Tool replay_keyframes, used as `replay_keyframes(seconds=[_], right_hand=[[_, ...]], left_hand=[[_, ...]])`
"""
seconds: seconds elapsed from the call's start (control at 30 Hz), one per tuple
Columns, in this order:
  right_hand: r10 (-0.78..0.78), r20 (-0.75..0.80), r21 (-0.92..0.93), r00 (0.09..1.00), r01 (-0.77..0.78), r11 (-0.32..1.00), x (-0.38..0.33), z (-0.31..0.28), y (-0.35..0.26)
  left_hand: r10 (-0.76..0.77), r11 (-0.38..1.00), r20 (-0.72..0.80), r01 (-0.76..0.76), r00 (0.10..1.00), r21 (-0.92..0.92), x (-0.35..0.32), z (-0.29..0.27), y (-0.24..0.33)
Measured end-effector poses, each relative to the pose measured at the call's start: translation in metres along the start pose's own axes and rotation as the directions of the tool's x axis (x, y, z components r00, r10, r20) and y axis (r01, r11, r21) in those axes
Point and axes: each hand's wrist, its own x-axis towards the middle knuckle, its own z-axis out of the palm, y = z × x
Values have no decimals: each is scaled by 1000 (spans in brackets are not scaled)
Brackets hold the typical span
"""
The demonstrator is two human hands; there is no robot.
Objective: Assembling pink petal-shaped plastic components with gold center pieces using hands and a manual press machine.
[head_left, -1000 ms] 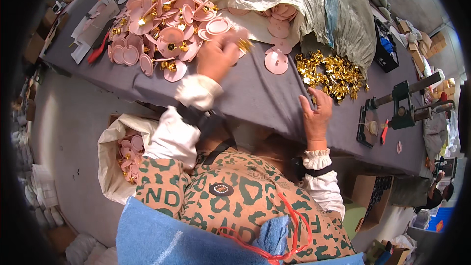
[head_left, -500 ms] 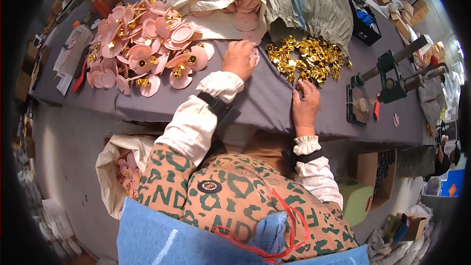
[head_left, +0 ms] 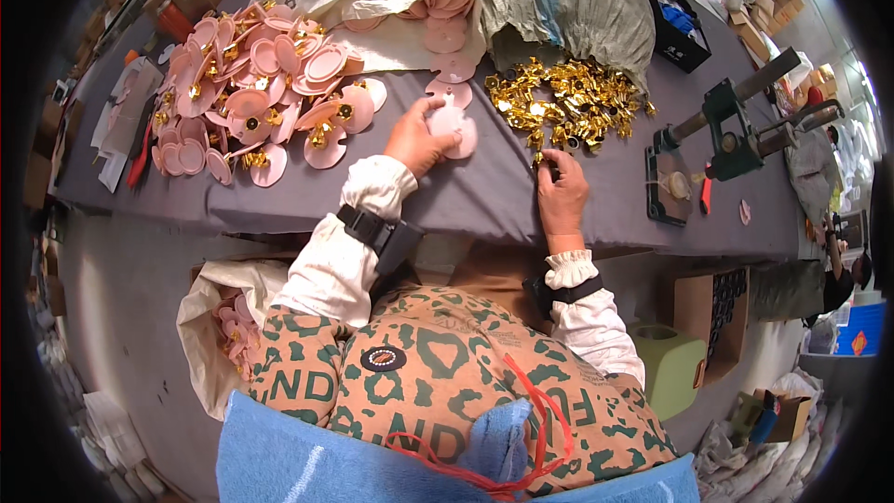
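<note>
Left hand point(head_left: 417, 138) fingers grip a pink disc point(head_left: 456, 130) on the table point(head_left: 484, 196); right hand point(head_left: 562, 194) pinches a gold clip point(head_left: 549, 166), best pressed squarely together.

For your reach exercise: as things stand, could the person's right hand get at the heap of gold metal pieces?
Probably yes. The right hand rests at the near edge of the gold pieces, with only bare grey tabletop around it and nothing in the way.

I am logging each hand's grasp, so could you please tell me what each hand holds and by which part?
The left hand grips a pink disc by its left edge. The right hand pinches a small gold piece at its fingertips; the exact part cannot be told.
</note>
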Motion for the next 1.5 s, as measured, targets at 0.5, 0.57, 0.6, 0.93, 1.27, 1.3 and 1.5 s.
replay_keyframes(seconds=[0.5, 0.57, 0.6, 0.93, 1.27, 1.3, 1.5], right_hand=[[-95, 223, 438, 970, -12, 899, 3, -20, -68], [-245, 210, 374, 946, 154, 915, 3, -23, -69], [-250, 216, 375, 944, 156, 914, 4, -24, -68], [395, 401, 765, 827, -539, 351, -19, 0, -65], [275, 388, 542, 880, -459, 704, 9, 13, -58], [150, 173, 370, 973, -205, 906, 19, 9, -47], [-159, 33, -209, 987, 163, 964, 34, 22, -11]], left_hand=[[313, 915, 92, -326, 945, 239, -53, 32, 16], [361, 880, 91, -371, 928, 295, -55, 32, 15], [359, 884, 87, -368, 929, 288, -55, 33, 16], [494, 842, -29, -470, 869, 265, -69, 43, 7], [484, 868, -260, -421, 835, 264, -55, -34, 29], [480, 875, -356, -411, 802, 255, -37, -62, 28], [717, 583, -421, -146, 555, 799, 13, -177, 58]])
